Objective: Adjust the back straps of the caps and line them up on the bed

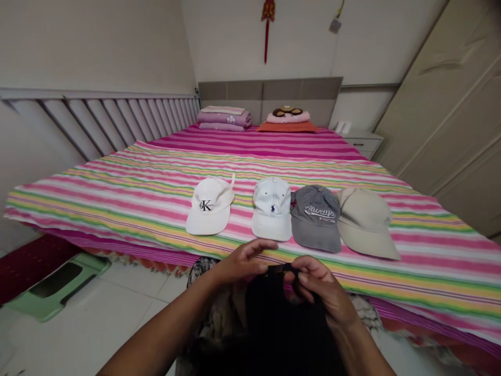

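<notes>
My hands hold a black cap up just in front of the bed edge, with its back strap between them. My left hand has its fingers on the strap's left end, and my right hand pinches the right end. Much of the cap is dark and its shape is hard to make out. Lying in a row on the bedspread beyond my hands are a white CK cap, a white Polo cap, a grey "Always" cap and a beige cap.
The caps lie on a striped pink and multicolour bedspread. Folded bedding and a pillow sit by the headboard. A green stool stands on the floor at left, a slatted rail runs along the left, and a wardrobe stands at right.
</notes>
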`<state>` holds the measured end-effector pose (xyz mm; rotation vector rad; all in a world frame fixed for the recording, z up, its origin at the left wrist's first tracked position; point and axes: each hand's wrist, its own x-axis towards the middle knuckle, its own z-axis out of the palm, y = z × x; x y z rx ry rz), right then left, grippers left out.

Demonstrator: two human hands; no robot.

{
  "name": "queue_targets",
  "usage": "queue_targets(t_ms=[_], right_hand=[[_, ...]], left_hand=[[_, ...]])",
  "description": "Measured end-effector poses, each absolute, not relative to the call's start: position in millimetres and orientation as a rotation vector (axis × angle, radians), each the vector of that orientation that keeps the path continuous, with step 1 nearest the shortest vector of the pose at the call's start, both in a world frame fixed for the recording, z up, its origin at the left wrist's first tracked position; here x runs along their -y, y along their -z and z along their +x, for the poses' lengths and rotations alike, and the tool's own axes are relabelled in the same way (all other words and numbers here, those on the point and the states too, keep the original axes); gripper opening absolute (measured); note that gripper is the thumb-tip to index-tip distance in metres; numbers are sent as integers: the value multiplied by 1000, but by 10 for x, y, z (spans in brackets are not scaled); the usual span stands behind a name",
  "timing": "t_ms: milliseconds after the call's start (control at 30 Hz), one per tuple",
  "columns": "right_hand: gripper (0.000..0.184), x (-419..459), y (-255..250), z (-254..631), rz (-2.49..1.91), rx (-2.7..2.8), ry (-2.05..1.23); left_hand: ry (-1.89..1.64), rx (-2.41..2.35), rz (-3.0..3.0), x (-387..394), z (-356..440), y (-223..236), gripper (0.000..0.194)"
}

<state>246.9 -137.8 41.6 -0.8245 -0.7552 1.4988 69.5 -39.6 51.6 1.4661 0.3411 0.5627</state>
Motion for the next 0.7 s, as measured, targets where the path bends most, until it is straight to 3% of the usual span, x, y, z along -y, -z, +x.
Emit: queue_targets(t_ms=[67,133,300,700], right_hand=[[22,1417,-423,2520,-869,787,-1449],[20,1452,-430,2587,-952,813,-1342],[11,1503,-442,2713,-1108,955,-1118],[18,1548,-454,2524,-1062,933,-1228]], left_hand=[[-266,-313,1347,376,728,-495,48],[-162,-303,1200,395,760,-465,40],[-379,-369,843,530,821,-427,39],[-405,-649,1013,714,977,-392,21]])
